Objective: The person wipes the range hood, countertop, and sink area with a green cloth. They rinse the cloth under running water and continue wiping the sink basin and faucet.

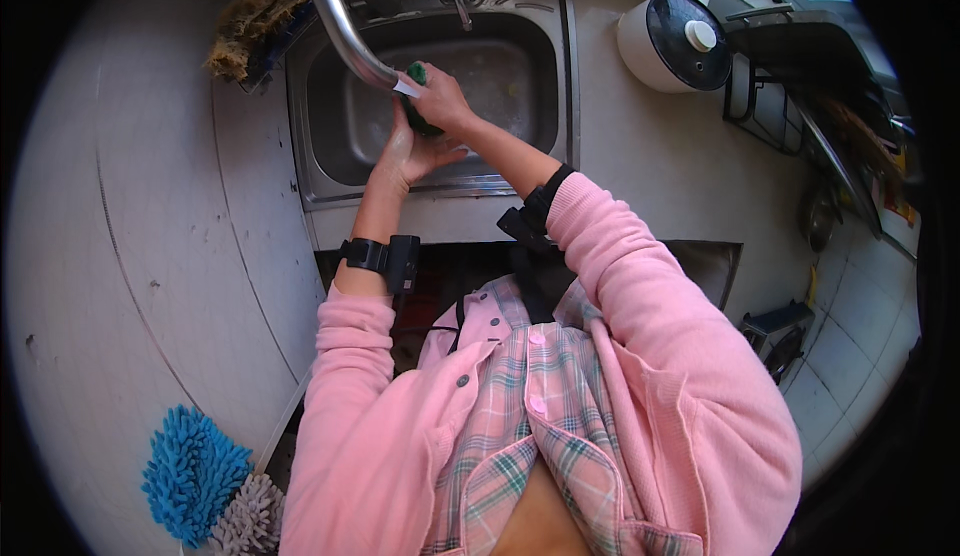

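Green thing: a dark green piece, perhaps a scrubber (424, 124), was at the upper middle of the frame, above the sink and between the two hands; its exact kind could not be told.
Right hand: the hand (441, 103) came in from the right with its fingers bent around the green piece, which showed both above and below them.
Left hand: the other hand (408, 156) was just below, its thumb raised beside the green piece and its fingers loosely spread toward the right; whether they pressed on it could not be told.
Spout: a thick metal pipe (345, 31) slanted down from the top edge, its end right beside the right fingers, where a small white patch showed.
Sink: a steel basin (569, 86) filled the upper middle, with a small tap (459, 1) at its back edge.
Wrists: a black strap (375, 255) circled the left wrist and another black band (540, 203) the right, below pink sleeves (625, 226).
Upper left: a brown bristly bundle (255, 26) lay near the sink's corner.
Upper right: a white pot (645, 51) with a dark lid (688, 36) stood on the counter (625, 156).
Lower left: a blue shaggy mitt (195, 474) was beside a grey shaggy one (250, 518).
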The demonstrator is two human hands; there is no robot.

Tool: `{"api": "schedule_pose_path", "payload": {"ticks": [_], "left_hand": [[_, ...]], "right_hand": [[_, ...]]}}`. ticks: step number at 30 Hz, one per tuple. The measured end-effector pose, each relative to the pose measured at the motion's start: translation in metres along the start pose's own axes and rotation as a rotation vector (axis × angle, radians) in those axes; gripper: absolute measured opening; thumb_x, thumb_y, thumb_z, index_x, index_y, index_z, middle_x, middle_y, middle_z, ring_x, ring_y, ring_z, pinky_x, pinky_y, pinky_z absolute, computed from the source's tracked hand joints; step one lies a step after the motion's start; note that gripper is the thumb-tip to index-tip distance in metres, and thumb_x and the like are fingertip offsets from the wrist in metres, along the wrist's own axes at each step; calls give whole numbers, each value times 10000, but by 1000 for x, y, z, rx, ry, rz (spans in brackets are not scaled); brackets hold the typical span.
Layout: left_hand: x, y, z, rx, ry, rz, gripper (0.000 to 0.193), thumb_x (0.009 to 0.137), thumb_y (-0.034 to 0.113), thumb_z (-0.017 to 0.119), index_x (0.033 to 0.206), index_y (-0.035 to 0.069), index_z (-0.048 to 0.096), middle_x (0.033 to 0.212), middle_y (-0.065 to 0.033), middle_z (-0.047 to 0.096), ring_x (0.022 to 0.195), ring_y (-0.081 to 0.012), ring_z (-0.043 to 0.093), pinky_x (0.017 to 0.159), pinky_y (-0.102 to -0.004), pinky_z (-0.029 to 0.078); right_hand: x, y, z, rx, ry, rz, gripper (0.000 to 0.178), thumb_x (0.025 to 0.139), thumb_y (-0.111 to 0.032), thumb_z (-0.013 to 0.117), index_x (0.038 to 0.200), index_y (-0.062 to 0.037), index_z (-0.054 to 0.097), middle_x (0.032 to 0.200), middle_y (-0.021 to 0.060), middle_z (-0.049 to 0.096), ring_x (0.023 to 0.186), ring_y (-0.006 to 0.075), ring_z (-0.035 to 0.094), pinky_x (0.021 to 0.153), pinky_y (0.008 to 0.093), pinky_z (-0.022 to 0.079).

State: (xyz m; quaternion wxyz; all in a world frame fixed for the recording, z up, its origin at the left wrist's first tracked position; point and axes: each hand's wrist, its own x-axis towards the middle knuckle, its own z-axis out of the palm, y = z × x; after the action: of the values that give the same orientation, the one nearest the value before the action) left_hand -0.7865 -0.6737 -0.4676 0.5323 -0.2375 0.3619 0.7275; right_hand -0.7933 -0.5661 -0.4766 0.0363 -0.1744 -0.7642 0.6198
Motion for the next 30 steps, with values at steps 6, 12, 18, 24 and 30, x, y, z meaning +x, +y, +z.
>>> {"api": "schedule_pose_path", "payload": {"ticks": [6, 12, 18, 24, 30], "left_hand": [[36, 2, -7, -59, 401, 391, 373, 926, 381, 478, 1109, 70, 573, 1051, -59, 615, 965, -200, 594, 829, -355, 481], [42, 0, -11, 674, 697, 942, 254, 881, 217, 491, 951, 3, 608, 882, -183, 652, 810, -318, 623, 726, -397, 463], [18, 4, -7, 1331, 638, 1048, 263, 885, 240, 517, 901, -18, 570, 800, -250, 610, 815, -447, 583, 679, -474, 453], [-3, 1, 1, 732, 770, 654, 427, 926, 345, 553, 1245, 73, 475, 1258, -162, 537, 910, -309, 638, 748, -438, 528], [16, -3, -20, -188, -22, 271, 508, 933, 476, 477, 1207, 49, 465, 1115, -132, 572, 955, -258, 612, 875, -381, 501]], "right_hand": [[-9, -9, 8, 56, 52, 184, 432, 903, -420, 516, 884, -7, 642, 913, 256, 627, 893, 432, 591, 739, 447, 445], [6, 3, 5, 456, 56, 447, 450, 918, -392, 515, 795, 22, 641, 840, 169, 659, 791, 279, 628, 722, 400, 453], [14, 17, 4, 836, -120, 783, 389, 932, -351, 507, 936, 7, 659, 851, 160, 630, 780, 250, 603, 753, 381, 466], [10, 20, 1, -519, 172, -103, 318, 893, -333, 553, 1043, -78, 669, 1174, 147, 565, 1018, 347, 553, 834, 424, 457], [-28, -15, 11, -355, -43, -48, 208, 854, -265, 582, 982, -106, 619, 1121, 183, 582, 953, 366, 590, 777, 457, 468]]}}
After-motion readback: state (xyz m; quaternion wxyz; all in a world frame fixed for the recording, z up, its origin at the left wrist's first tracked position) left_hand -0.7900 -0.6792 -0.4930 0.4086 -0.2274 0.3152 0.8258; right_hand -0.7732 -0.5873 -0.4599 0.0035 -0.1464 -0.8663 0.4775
